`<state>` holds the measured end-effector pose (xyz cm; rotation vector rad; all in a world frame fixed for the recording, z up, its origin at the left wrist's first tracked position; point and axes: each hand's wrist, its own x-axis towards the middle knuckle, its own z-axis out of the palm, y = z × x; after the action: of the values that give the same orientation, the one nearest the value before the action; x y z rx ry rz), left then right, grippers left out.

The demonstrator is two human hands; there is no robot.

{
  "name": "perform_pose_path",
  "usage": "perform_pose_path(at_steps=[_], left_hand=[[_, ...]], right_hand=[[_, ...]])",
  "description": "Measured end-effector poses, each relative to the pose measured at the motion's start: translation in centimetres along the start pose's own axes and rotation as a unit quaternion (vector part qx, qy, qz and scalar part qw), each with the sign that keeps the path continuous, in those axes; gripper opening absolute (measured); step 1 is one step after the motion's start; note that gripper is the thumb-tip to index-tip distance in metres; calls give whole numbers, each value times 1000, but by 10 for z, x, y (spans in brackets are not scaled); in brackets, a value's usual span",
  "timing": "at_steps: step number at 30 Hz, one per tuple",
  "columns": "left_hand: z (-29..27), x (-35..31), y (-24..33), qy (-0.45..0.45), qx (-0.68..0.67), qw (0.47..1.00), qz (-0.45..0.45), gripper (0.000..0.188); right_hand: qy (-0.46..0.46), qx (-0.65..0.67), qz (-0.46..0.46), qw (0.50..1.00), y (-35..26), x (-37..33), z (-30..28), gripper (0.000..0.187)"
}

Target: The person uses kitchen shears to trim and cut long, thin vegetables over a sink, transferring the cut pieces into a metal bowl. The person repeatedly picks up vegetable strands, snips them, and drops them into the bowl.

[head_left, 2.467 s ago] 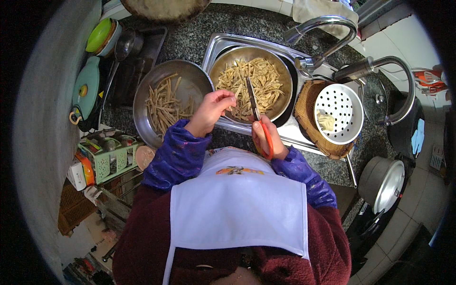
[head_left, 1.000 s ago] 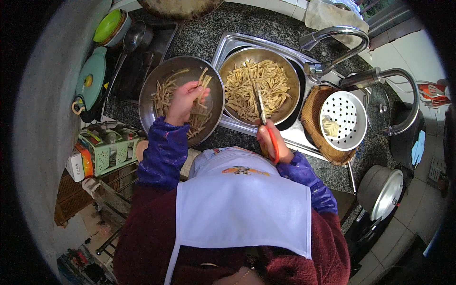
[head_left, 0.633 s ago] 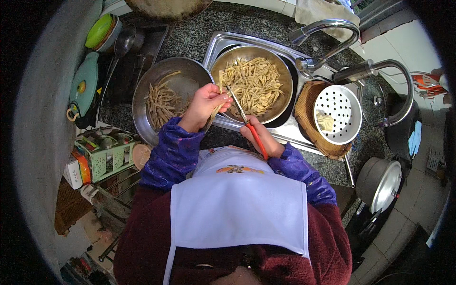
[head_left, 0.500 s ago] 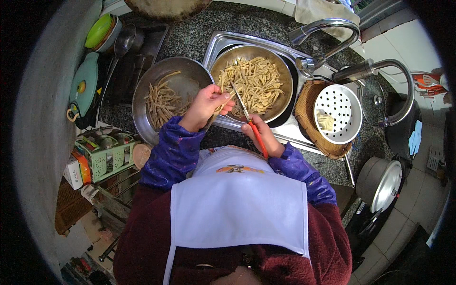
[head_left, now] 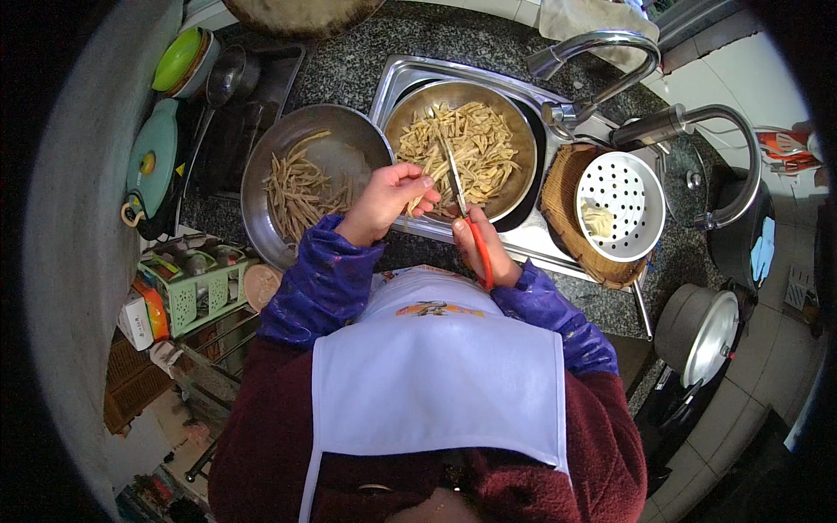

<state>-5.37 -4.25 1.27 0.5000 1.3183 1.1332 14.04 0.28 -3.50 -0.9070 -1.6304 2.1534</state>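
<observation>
Since the frame half a second earlier, the orange-red-handled metal scissors [head_left: 452, 170] have swung more upright, their tips moving farther over the bowl, and the long strip that stood above the left hand [head_left: 392, 193] no longer shows. This suggests the bunch is mostly cut down.

Nearest, the person wears a white bib apron [head_left: 436, 375]. Beyond it, the right hand [head_left: 490, 246] is closed around the scissors' handles, while the left pinches a short, pale-tan strip [head_left: 412, 207] at the near-left rim of the round, brassy metal bowl [head_left: 526, 144]. That bowl, in the steel sink [head_left: 390, 85], holds many short tan pieces [head_left: 484, 148]. To its left, longer brownish strips [head_left: 292, 187] remain in a wide, grey metal pan [head_left: 350, 144]. Farther right arches a chrome tap [head_left: 602, 37].
</observation>
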Motion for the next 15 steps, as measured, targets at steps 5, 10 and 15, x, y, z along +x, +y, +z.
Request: perform_pose_path(at_steps=[5, 10, 15], left_hand=[[1, 1, -6, 3, -3, 1000, 6, 17], [-1, 3, -10, 16, 6, 999, 37, 17], [3, 2, -6, 56, -26, 997, 56, 16]], right_hand=[[58, 45, 4, 997, -2, 0, 1, 32], [90, 48, -1, 995, -2, 1, -3, 30], [-19, 26, 24, 999, -5, -7, -9, 30]])
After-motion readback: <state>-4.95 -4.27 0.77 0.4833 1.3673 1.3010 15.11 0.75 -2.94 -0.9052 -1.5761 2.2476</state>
